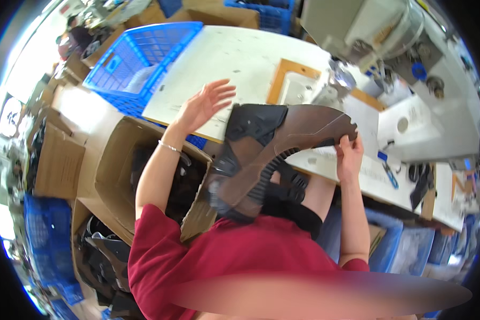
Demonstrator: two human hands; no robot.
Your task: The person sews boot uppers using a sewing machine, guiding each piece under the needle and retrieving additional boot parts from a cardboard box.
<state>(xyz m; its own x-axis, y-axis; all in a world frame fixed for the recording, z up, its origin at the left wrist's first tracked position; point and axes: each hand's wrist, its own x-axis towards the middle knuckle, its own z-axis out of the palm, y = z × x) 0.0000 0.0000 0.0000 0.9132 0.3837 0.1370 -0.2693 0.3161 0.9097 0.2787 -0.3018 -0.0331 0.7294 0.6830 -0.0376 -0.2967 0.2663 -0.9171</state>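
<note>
1. Red shirt cloth [250,250] over our torso lies nearest the camera, and the piece we hold reaches outward from it.
2. Our right hand [350,153] pinches the far end of a brown-and-black piece [309,125], thumb and fingertips closed on its edge. We probably take it by the edge so that its broad face lies bare to view.
3. Our left hand [207,104] grips nothing: its fingers stretch out, slightly parted, above the tabletop [213,58], just beside the piece's black end and apart from it.
4. That piece spans the tabletop's near edge, its lower end by our lap; lap and edge presumably share its weight, since only one hand has hold.
5. Past the piece, a metal machine head [336,82] stands by a wood-edged plate [286,69], likely set within easy reach of our seat.
6. Off the tabletop's left corner sits a blue basket [125,101]; nearer us, a cardboard box [117,154] holds dark pieces [189,184], perhaps placed for our left arm.
7. Toward the tabletop's right end lie blue-handled snips [391,177] and a black piece [422,186], well apart from both hands.
</note>
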